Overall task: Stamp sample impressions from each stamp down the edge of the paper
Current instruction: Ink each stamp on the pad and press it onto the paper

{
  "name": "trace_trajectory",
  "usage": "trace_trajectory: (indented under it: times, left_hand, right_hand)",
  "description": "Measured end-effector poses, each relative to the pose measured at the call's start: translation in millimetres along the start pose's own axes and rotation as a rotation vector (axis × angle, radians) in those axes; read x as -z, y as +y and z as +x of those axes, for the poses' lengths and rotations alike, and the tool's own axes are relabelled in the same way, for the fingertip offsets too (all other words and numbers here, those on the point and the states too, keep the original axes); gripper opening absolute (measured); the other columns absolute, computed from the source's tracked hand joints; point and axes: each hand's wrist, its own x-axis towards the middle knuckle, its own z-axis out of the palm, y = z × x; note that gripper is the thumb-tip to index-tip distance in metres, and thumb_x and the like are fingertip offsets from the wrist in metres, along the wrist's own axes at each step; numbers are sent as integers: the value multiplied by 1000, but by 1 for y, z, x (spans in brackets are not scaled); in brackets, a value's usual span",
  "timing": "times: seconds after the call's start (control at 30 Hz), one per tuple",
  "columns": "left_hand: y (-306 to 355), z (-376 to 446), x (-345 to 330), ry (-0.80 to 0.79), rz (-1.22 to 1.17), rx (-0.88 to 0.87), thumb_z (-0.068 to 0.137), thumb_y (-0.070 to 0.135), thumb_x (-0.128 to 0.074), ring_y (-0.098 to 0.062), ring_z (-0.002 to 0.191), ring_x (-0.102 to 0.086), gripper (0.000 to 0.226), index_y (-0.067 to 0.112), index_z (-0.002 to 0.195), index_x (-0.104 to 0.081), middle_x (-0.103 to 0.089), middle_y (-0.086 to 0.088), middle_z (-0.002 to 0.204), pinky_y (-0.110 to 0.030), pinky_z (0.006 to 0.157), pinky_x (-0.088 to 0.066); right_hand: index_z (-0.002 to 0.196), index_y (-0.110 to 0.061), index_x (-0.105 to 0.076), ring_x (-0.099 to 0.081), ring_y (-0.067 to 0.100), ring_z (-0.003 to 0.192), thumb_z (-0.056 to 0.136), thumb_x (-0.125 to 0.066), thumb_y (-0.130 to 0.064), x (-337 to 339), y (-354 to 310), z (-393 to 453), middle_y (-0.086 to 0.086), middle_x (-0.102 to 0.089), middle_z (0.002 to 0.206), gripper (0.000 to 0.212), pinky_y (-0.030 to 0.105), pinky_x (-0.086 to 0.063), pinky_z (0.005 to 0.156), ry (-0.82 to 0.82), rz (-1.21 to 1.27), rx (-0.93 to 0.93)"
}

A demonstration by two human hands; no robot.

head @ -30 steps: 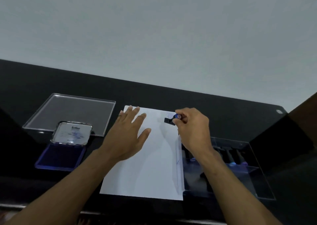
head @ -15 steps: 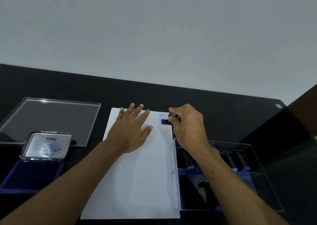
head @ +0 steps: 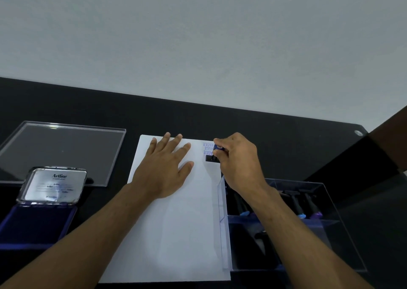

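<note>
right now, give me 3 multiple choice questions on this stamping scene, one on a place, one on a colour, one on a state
1. Where is the ink pad?
A. left of the paper
B. right of it
C. on it

2. What colour are the impressions?
A. red
B. blue
C. green

3. What is the left hand doing?
A. gripping a stamp
B. lying flat on the paper
C. lifting the lid

Answers: 1 A, the open pad sits left of the sheet; 2 B, blue lettering at the far right edge; 3 B, its fingers lie straight while the right hand holds the stamp.
</note>
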Motion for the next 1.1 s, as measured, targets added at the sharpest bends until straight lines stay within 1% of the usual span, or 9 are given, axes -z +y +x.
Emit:
trace_trajectory:
  times: [0.2,0.3,0.43,0.57,0.73,0.9,1.1]
  left_hand:
    - [-1,-1,-1,11,-20,-10,85,73,3,-23,156,0,91,30,158,-27,-12,2,168,-47,126,1]
    - [-2,-2,-1,15,-13,-10,85,73,3,-23,156,0,90,29,158,-27,-12,2,168,-46,126,1]
    - [-1,0,-2,18,-7,-12,86,72,2,-23,156,-1,89,29,158,-27,-12,2,168,-45,125,2]
    - [-2,-2,-2,39,-10,-18,89,69,-2,-24,156,-4,85,28,157,-31,-17,0,168,-45,125,0]
    - [-2,-2,-2,39,-22,-20,89,69,-2,-24,156,-5,85,28,157,-32,-17,0,167,-46,126,-1]
    - [-1,-1,-1,27,-26,-15,87,71,1,-24,156,-2,88,28,158,-29,-14,1,168,-46,126,0]
    - [0,-1,0,13,-17,-6,85,71,3,-23,156,0,90,29,159,-26,-12,2,168,-46,126,0]
  right_hand:
    - [125,-10,-64,-60,18,103,96,-62,-18,-1,0,1,6,-62,120,30,31,-53,92,-32,-27,-1]
    - [126,-10,-64,-61,19,103,95,-64,-19,-2,-1,3,6,-62,121,32,32,-53,93,-60,-28,-14]
    - [125,-11,-65,-62,20,102,96,-63,-20,-5,-1,8,6,-63,120,31,33,-54,93,-58,-8,-31]
    - [125,-10,-64,-60,20,103,98,-60,-18,-7,-1,9,7,-62,119,28,32,-52,93,-71,-72,1]
    - [128,-12,-63,-63,19,100,98,-59,-21,-6,-2,11,5,-62,121,31,30,-54,92,-119,-76,-29]
    - [129,-12,-63,-62,19,102,97,-61,-22,-7,0,11,6,-63,122,33,31,-53,93,-102,-119,3]
    - [125,-14,-66,-62,17,98,96,-63,-23,-10,2,10,5,-63,118,31,29,-54,90,-61,-76,-1]
